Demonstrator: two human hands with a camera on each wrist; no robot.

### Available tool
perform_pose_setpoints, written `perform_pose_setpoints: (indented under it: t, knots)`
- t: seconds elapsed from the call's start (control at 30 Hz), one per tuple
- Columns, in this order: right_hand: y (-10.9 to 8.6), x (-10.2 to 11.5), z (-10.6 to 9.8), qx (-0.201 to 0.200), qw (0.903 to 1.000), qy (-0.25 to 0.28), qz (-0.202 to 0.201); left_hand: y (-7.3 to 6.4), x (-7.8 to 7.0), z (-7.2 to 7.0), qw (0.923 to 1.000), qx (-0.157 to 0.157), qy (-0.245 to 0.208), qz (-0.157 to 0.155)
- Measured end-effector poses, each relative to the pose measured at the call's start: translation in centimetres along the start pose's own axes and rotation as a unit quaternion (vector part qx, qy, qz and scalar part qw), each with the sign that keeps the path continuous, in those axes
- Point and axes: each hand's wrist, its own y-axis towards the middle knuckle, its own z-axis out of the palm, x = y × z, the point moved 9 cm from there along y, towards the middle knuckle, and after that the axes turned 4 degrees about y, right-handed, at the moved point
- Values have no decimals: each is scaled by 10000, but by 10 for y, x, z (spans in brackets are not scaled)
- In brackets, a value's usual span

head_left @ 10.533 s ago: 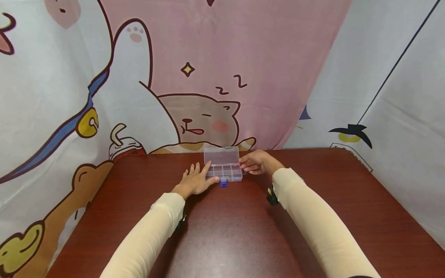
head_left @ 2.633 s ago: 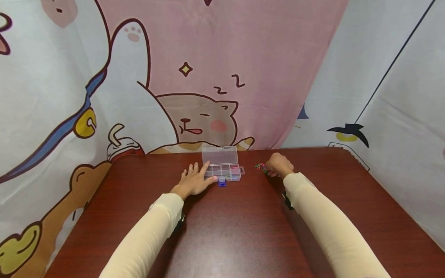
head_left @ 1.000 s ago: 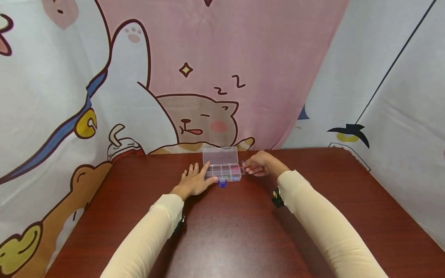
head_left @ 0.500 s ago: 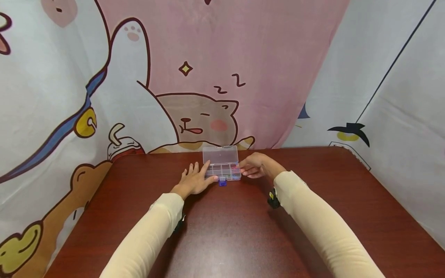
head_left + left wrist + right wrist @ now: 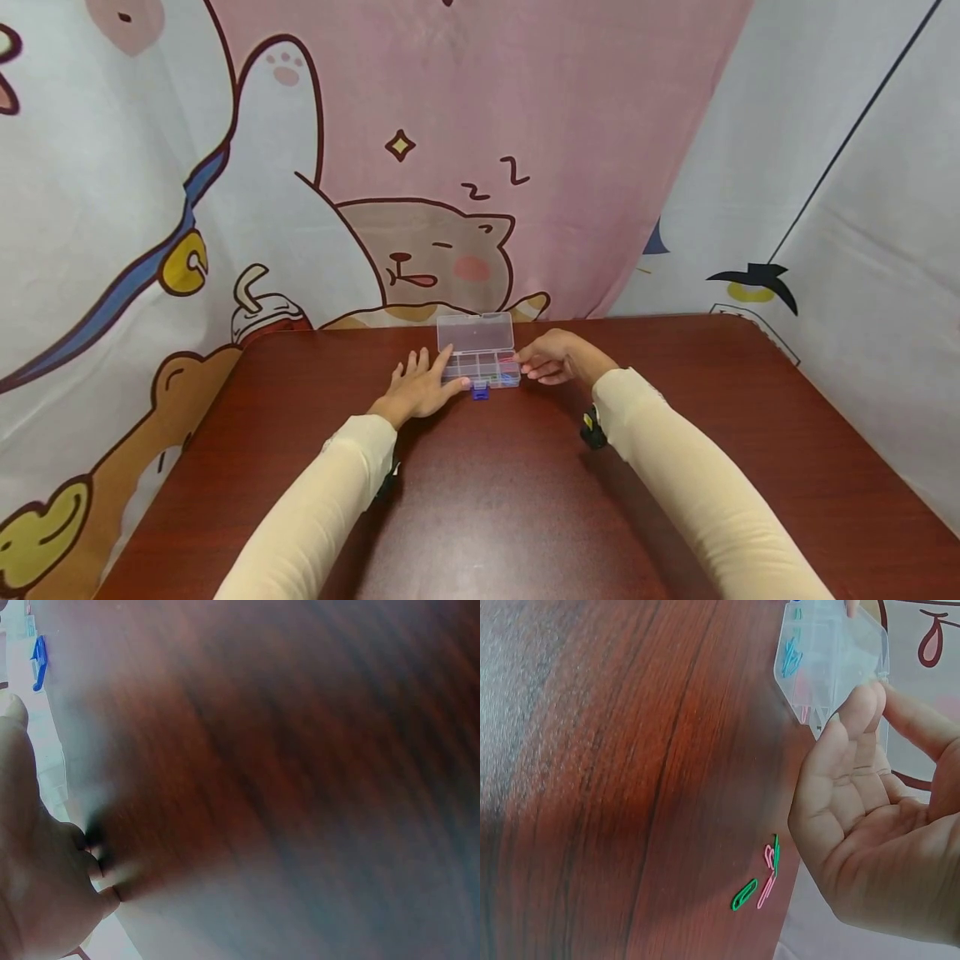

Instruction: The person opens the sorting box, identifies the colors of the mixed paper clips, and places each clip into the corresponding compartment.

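Observation:
A clear plastic compartment box (image 5: 480,383) with a blue latch (image 5: 480,392) stands at the table's far side, its clear lid (image 5: 475,333) raised. Pink and blue paper clips (image 5: 791,658) lie in its right-hand compartments. My left hand (image 5: 416,390) rests spread at the box's left side, the thumb at the front edge and a finger near the hinge. My right hand (image 5: 562,358) is at the right end, thumb and index fingertips together over the back right compartment. Whether a clip is between those fingertips is hidden. In the right wrist view, loose pink and green paper clips (image 5: 744,894) lie below the hand.
The brown wooden table (image 5: 480,500) reaches back to a cartoon-printed cloth (image 5: 562,167) that hangs just behind the box. The raised lid stands close to this cloth. The clear hang tab at the box's right end is under my right hand.
My right hand has gone from the loose clips on the right to the box, with a blue paper clip pinched one second ago. My left hand has stayed in place.

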Motion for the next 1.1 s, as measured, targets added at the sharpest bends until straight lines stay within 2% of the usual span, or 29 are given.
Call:
perform_pose_setpoints:
  t: [0.4,0.83,1.1]
  knots:
    - [2,-5,-8,-66,9999,80,135,-1,1,0,10000,16,-54,13]
    - [-2,-10,-34,-335,9994,73,102,2,-1,0,10000,83,-33,22]
    - [0,-23,-53,-783,9968,91,162,0,0,-2,9999,83,-89,41]
